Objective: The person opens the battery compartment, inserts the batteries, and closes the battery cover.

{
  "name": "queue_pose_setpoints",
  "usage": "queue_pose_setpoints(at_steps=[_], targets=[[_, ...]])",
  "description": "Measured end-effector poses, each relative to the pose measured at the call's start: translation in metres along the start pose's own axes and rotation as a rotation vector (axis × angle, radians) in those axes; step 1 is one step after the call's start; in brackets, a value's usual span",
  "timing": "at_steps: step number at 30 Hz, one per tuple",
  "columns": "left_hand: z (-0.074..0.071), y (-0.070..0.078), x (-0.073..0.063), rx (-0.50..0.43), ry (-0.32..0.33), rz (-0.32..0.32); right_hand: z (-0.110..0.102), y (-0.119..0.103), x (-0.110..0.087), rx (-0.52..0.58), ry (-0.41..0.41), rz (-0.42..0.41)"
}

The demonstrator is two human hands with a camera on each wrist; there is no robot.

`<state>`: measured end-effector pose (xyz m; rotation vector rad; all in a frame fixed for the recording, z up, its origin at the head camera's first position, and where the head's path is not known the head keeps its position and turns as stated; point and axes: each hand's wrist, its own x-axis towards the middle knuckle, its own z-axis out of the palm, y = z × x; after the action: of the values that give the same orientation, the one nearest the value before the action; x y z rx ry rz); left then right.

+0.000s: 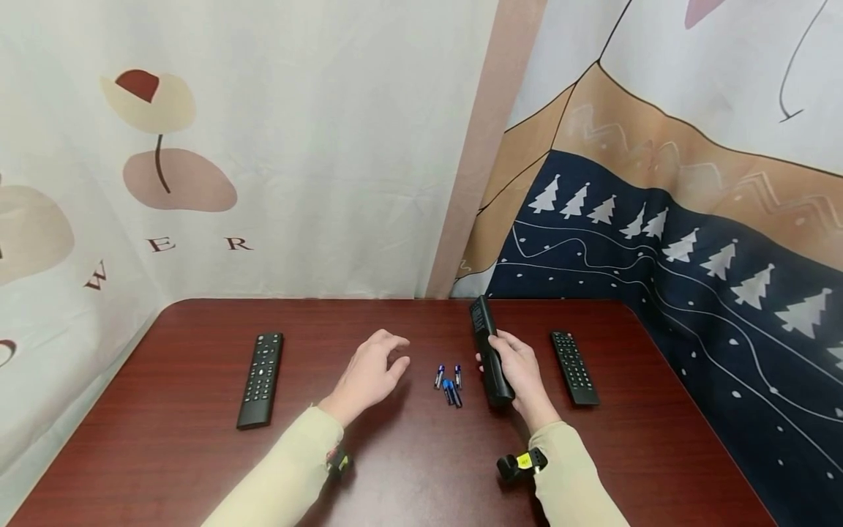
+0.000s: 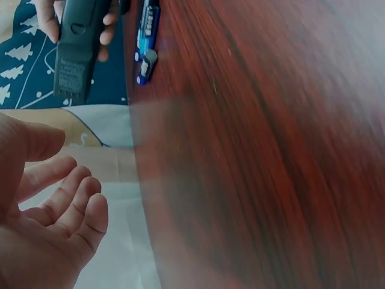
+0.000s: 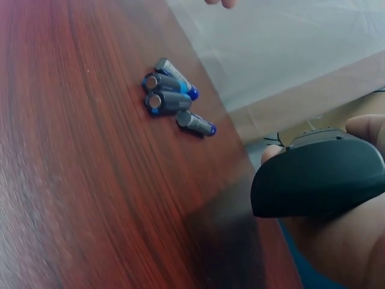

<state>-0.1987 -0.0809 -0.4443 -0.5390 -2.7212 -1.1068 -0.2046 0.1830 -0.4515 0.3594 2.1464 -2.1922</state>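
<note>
The black remote (image 1: 495, 377) was up off the table in the person's right hand (image 1: 522, 373), its keypad end pointing toward the far edge. The thumb lay along one side of it and the fingertips came round the other, so the grip was firm about its middle. Just to the left, on the tabletop (image 1: 408, 476), I saw four blue-and-grey batteries (image 1: 451, 394): two side by side, with one on either side of the pair. They lay in the gap between the hands. Past them the left hand (image 1: 370, 369) hung over the wood, fingers loosely bent and spread from the thumb, around nothing but air. A smaller remote (image 1: 574, 368) rested near the right hand on its outer side, buttons up. Well apart, toward the table's left end, lay a longer remote (image 1: 260, 380), also buttons up. Behind the far edge hung a pale printed curtain (image 1: 329, 146).
</note>
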Motion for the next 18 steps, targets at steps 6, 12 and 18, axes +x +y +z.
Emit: queue_pose_setpoints(at_steps=[6, 12, 18], targets=[[-0.012, -0.009, -0.002, 0.023, -0.019, -0.026, -0.005, -0.002, 0.003, -0.095, 0.006, -0.026], [-0.023, -0.019, -0.005, 0.061, -0.036, -0.042, -0.011, -0.002, 0.004, -0.196, -0.002, -0.051], [-0.035, -0.028, -0.01, 0.107, -0.018, -0.044, -0.017, -0.002, 0.004, -0.328, 0.017, -0.07]])
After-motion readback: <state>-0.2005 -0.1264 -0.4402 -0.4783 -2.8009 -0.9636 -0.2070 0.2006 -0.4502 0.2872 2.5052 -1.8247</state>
